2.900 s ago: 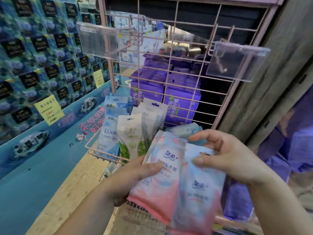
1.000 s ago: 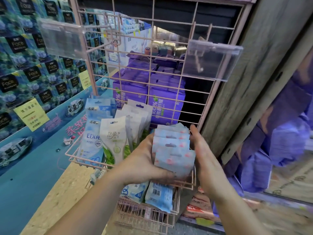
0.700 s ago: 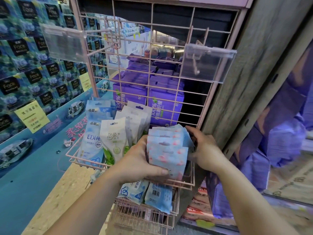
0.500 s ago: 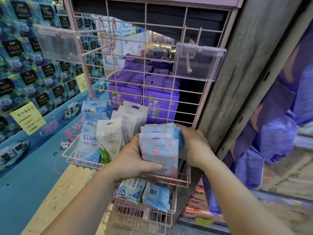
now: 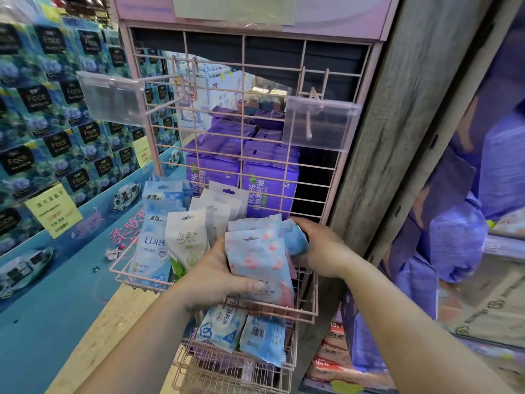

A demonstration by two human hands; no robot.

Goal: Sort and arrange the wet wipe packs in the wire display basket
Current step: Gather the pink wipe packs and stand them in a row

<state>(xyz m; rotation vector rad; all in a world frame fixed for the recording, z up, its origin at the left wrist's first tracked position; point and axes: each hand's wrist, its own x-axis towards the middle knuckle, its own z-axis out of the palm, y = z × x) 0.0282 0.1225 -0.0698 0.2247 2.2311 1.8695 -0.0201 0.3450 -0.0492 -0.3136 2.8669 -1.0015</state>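
Note:
A pink wire display basket (image 5: pixel 136 281) hangs on a pink grid rack. It holds upright rows of wet wipe packs: blue packs (image 5: pixel 154 243) at the left, white-green packs (image 5: pixel 186 243) in the middle, pink-blue packs (image 5: pixel 255 257) at the right. My left hand (image 5: pixel 218 275) grips the front of the pink-blue stack, thumb across the foremost pack. My right hand (image 5: pixel 321 245) curls round the stack's right rear side, pressing on a blue pack (image 5: pixel 297 240) there.
A lower wire basket (image 5: pixel 227 371) holds two blue packs lying loose (image 5: pixel 244 334). Two clear label holders (image 5: pixel 318 125) jut from the rack on hooks. Purple boxes (image 5: pixel 267 177) stand behind the grid. A wooden post (image 5: pixel 397 123) is at the right, a blue display at the left.
The pink-blue packs went from fanned in both hands into the basket's right side. My right hand closed in from flat beside the stack to curling round its rear.

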